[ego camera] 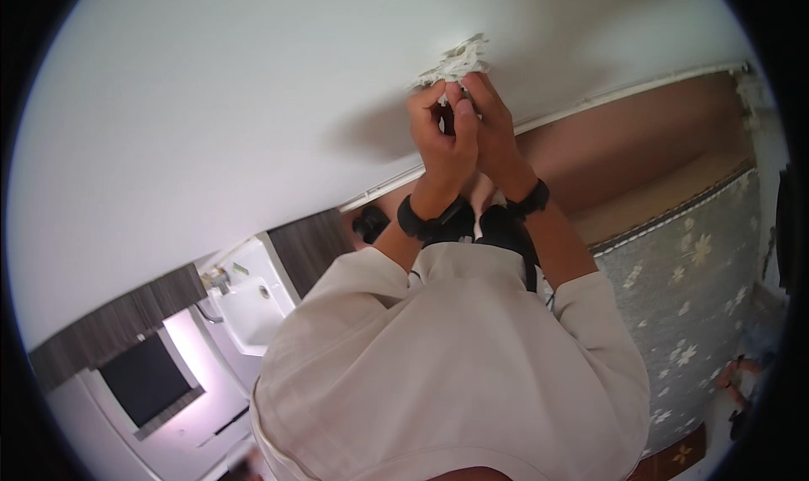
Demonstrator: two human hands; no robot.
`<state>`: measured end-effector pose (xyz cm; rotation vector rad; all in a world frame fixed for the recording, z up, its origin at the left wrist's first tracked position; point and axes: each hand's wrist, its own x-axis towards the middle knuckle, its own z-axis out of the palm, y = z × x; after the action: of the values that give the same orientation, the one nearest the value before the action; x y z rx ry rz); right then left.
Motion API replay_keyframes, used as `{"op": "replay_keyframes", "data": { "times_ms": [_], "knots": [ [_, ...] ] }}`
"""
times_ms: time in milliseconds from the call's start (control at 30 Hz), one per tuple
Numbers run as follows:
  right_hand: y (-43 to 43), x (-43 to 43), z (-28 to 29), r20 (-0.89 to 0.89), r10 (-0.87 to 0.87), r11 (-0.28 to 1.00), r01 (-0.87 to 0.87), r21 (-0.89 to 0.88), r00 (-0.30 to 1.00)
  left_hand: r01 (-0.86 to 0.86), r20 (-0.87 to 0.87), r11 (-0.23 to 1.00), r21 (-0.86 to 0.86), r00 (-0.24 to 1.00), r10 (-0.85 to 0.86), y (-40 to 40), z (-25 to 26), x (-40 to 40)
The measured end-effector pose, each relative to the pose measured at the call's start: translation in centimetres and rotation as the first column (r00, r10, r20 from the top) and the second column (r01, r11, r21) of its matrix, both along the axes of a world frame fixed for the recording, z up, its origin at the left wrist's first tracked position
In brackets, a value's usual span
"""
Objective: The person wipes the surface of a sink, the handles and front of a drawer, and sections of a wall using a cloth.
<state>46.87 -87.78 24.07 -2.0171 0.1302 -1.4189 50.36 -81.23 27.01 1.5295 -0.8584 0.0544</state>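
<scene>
Both of my hands are raised to a white wall (240, 101), at a rough patch of ragged white material (464, 57) that looks like broken plaster or filler. My left hand (442, 133) has its thumb and fingers bent together at the patch's lower edge. Right beside it is my right hand (496, 124), its fingers curled in against the same edge. Something small and dark shows between the fingertips, too hidden to name. A black band (414, 218) circles my left wrist, and another black band (537, 199) is on my right.
A white washbasin (253, 297) with a tap stands at left by dark curtain-like panels (310, 247). Black shoes (371, 223) lie on the reddish floor (632, 146) by the white skirting. At right is a bed-like surface with grey floral cloth (682, 304); another person's arm (733, 380) shows beyond.
</scene>
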Motion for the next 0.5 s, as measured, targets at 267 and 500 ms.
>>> {"op": "replay_keyframes", "data": {
  "times_ms": [267,500],
  "knots": [
    [2.4,-3.4,-6.1,-0.291,-0.001,0.929,0.108,0.353,0.957,0.17,-0.369,0.907,0.384,0.929,-0.017,1.3,-5.3,-1.1],
    [2.6,-11.1,-13.5,-0.539,-0.169,0.622,0.513,0.591,0.825,0.59,-0.81,0.728,0.349,0.581,-0.082,-1.1,-16.7,-4.8]
  ]
}}
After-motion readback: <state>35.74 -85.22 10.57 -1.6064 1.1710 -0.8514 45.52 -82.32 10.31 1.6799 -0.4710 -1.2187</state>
